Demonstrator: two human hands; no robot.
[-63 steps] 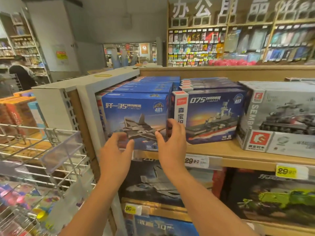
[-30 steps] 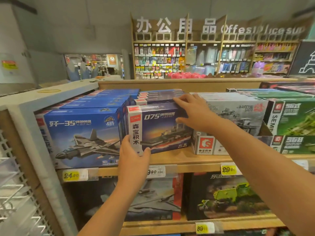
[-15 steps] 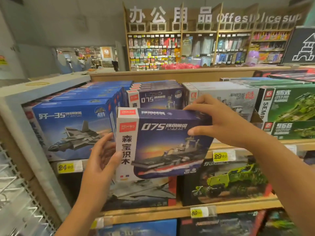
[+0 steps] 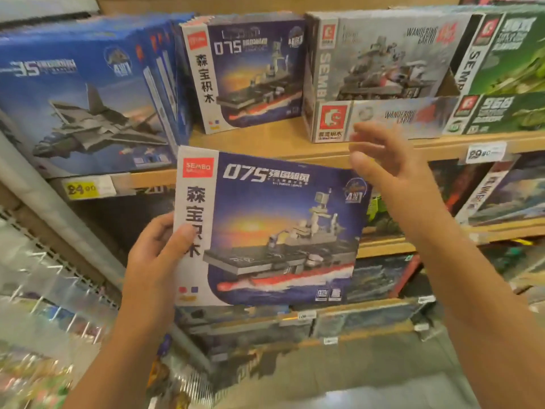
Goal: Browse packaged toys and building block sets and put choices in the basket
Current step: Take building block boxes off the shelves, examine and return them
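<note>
I see the left hand (image 4: 153, 261) gripping the 075 warship box (image 4: 274, 231) by its left edge, thumb across the white strip, holding it upright in front of the wooden shelf (image 4: 265, 143). The right hand (image 4: 383, 163) hovers just off the box's upper right corner, fingers loosely spread and holding nothing. On the shelf behind the box stand a second 075 box (image 4: 244, 72), a blue jet box (image 4: 82, 95) to its left and a grey Wandering Earth box (image 4: 383, 63) to its right.

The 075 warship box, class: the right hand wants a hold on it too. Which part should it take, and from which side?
The free right edge, approached from the right. The 075 warship box is flat, thin and faces the camera; the left hand already pinches its left edge, while the right hand hovers open beside the upper right corner.
</note>
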